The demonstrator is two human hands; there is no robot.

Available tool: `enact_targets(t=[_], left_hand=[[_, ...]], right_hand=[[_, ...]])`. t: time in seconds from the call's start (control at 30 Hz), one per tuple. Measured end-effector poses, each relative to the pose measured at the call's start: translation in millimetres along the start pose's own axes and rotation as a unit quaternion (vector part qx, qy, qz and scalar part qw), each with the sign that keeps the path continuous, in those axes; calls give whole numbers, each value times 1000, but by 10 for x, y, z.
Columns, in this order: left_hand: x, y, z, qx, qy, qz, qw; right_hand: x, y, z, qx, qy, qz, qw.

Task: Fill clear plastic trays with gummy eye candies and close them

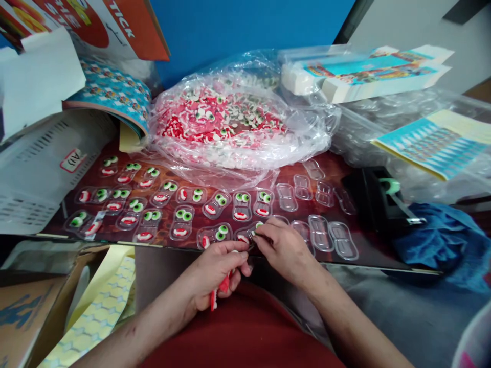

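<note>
My left hand point(220, 271) is closed over several red and white gummy lips point(219, 291), which stick out below its fingers. My right hand point(287, 250) bends its fingers, pressed together, over a clear plastic blister tray point(240, 234) at the table's front edge. In that tray lie red-and-white lips, with a green eyeball gummy point(259, 225) just beyond the right fingertips. What the right fingertips pinch is hidden. Left of it sits a filled tray point(215, 236) with two green eyes and lips. More filled trays point(183, 222) stand in rows to the left.
Unfilled clear trays point(321, 233) lie right of my hands. A big clear bag point(230, 122) of loose gummies is behind. A tape dispenser point(374, 199) and blue cloth point(445, 240) sit at right. A white basket point(46, 179) stands left; printed cartons point(368, 74) lie at the back.
</note>
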State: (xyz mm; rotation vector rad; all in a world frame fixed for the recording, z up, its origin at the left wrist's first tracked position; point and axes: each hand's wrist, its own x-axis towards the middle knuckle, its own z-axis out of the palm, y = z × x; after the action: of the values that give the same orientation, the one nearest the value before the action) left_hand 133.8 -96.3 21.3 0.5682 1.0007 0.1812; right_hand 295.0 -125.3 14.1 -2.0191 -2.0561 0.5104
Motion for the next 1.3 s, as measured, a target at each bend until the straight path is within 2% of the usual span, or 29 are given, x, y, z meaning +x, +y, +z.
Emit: enact_targets(t=[0.1,0.23,0.33,0.47,0.57,0.67,0.77,0.87,0.97,1.07,1.13,1.2,1.23,1.3], left_hand=[[-1,1,-5,-9,0,-5,1000],[8,-1,-13,-15,-4,-1,1000],[12,0,-17,-18,-10,-1,1000],[2,0,-18,-22,-12,-5,1000],[-6,1,-5,-23,-7,-6,1000],[-1,4,6,-23,-7,-7,1000],[10,-1,-3,-25,-10,-7,1000],[10,-12,-33,-35,-22,-7,999],[-10,-6,-59,-53,-34,-14,998],[-33,33,-59,-70,-37,-27,996],[-44,70,-51,-86,-36,-46,995],[-51,105,-49,-107,-37,-64,991],[-54,118,-51,-119,-43,-68,990],[-60,135,-55,-137,-69,-59,986]], right_hand=[[5,42,-25,5,28,-11,1000],[-11,49,-149,-50,58,-17,997],[-21,12,-179,-92,32,-23,995],[-25,-29,-119,-129,-4,-3,992],[-30,-12,-94,-124,-11,-3,992],[-39,19,-106,-96,49,-21,994],[-59,4,-96,-138,135,-45,980],[-100,-39,-45,-185,134,-91,969],[-143,-25,-11,-121,107,-115,980],[-139,50,-12,-37,135,-82,987],[-110,88,-18,-38,128,-63,989],[-90,88,-44,-59,96,-64,992],[-92,71,-71,-55,98,-67,991],[-127,9,-154,-5,153,-64,986]])
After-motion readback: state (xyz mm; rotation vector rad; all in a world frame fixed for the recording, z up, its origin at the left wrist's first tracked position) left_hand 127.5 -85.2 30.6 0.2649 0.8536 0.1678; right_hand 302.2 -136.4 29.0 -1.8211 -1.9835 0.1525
